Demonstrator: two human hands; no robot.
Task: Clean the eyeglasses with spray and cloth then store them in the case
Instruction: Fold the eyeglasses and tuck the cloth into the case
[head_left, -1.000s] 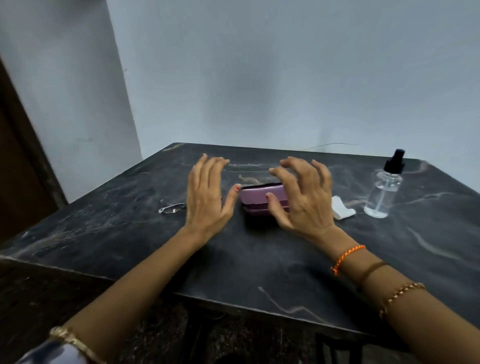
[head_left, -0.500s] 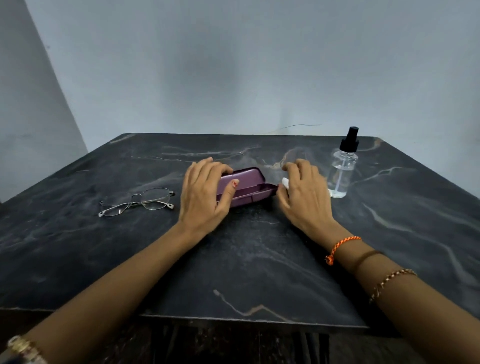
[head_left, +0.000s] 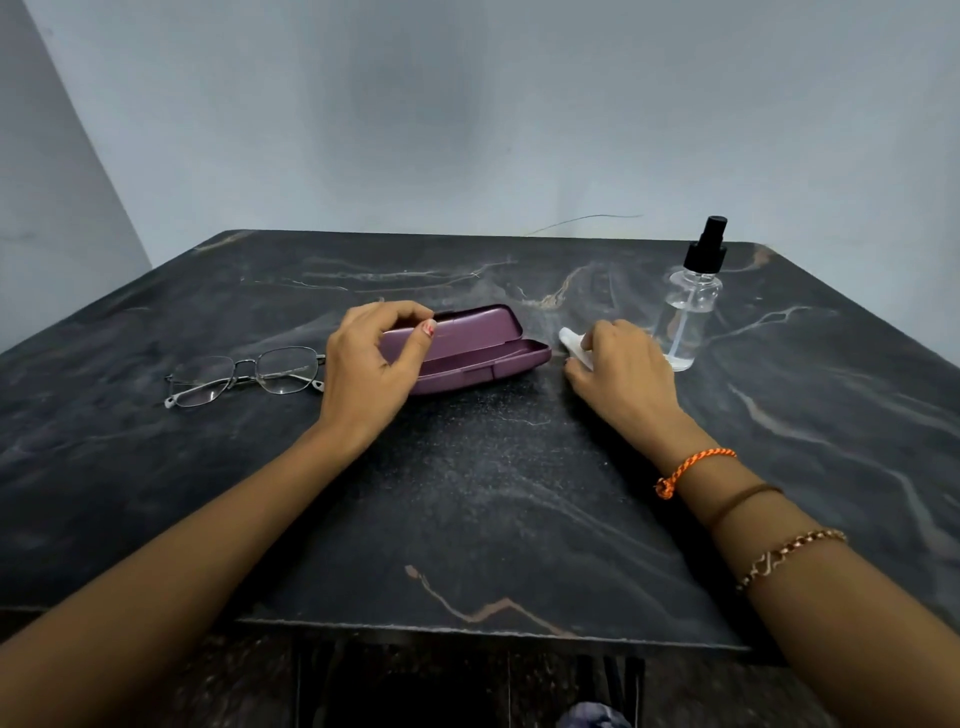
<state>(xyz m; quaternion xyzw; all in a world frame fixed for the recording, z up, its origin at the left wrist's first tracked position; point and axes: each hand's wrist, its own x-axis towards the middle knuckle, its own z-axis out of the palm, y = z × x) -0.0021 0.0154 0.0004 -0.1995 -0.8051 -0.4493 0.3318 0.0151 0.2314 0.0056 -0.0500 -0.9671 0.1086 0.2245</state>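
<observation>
1. I see the eyeglasses (head_left: 244, 375) lying unfolded on the dark marble table (head_left: 493, 493), at the left, just beside my left hand (head_left: 371, 366) but not touched by it.
2. The purple case (head_left: 480, 345) sits mid-table with its lid raised; my left hand is curled at its left end, thumb and fingers bent around the lid's edge, so I judge it is gripping the lid.
3. My right hand (head_left: 621, 371) rests just right of the case, fingers closed on the white cloth (head_left: 570, 340), only a corner of which shows.
4. The spray bottle (head_left: 691, 306) stands upright at the far right, just beyond that hand, untouched.
5. I judge this to be the setup step: case opened, cloth being collected, no cleaning yet.
6. Next I'd need to free the left hand from the case, lift the glasses by the frame, and bring the spray to the lenses.
</observation>
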